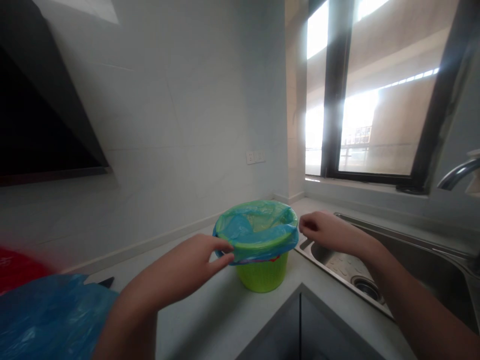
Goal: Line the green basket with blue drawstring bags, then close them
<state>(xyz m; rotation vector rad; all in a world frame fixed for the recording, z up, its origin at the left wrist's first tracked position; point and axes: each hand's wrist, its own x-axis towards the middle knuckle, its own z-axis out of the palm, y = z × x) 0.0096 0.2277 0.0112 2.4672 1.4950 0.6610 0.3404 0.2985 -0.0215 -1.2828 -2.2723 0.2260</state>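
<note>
A light-green, ribbed plastic basket (261, 277) stands upright on the counter. Lining it is a translucent blue plastic bag (240, 229), folded outward over the rim all round. My left hand (210, 255) is at the near left of the rim, thumb and forefinger apart, the tips against or very close to the folded bag edge. On the right side of the rim, my right hand (318, 230) has its fingers curled in next to the bag edge; whether they pinch any of the film is hidden.
A steel sink (339, 265) with a tap (455, 175) lies to the right. Another blue plastic bag (48, 320) and a blurred red thing (18, 270) are at lower left. A dark grey panel (279, 332) is at the near edge. The wall has a socket (255, 157).
</note>
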